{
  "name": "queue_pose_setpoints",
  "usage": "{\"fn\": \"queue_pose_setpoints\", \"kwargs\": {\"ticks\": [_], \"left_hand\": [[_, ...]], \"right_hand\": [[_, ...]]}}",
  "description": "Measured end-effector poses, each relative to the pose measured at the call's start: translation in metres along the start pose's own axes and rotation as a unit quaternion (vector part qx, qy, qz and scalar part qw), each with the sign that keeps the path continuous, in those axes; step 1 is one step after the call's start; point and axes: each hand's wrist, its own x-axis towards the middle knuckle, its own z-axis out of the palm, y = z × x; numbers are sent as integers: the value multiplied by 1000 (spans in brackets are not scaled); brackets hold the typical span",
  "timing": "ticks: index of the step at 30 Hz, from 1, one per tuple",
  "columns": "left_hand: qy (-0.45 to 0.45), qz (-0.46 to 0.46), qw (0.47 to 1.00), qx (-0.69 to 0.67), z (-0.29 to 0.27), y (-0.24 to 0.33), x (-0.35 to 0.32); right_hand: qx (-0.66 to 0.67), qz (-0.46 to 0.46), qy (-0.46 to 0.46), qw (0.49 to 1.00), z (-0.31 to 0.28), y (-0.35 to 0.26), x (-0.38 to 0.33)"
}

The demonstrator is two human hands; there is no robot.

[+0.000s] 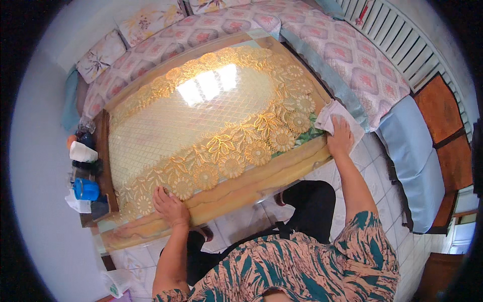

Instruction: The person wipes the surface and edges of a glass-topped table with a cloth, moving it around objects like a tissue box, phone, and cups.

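Observation:
A low table (282, 163) stands in front of me, its marbled tan edge showing around a gold lace-patterned cover (191, 126) with flowers and leaves. The cover has a glossy, see-through sheen. At the table's right corner, my right hand (341, 135) presses on a pale pinkish-white cloth (329, 109). Part of that cloth hangs past the corner, and the palm hides some of it. Over on the near left side, my left hand (171, 207) rests on the flower border with its fingers stretched out, holding nothing.
Along the table's left end, a wooden tray or shelf (104, 166) bears a white paper roll (83, 152) and a blue cup (86, 189). Sofas with patterned covers (352, 65) border the far and right sides. A light-blue draped seat (412, 161) stands right of the tiled floor (370, 151).

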Motion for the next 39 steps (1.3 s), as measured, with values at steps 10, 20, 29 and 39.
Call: {"fn": "queue_pose_setpoints", "kwargs": {"ticks": [10,20,29,39], "left_hand": [[-41,-2,999,-7,-2,-1,0],[-29,7,999,-25,-5,-3,1],[-37,-5,999,-4,-11,5,-1],[-50,-14,999,-5,-15,3,0]], "right_hand": [[247,-441,-106,856,6,-234,-130],[247,-443,-109,855,52,-308,-53],[43,-78,1,996,27,-73,70],[223,-423,-33,877,34,-253,-62]]}}
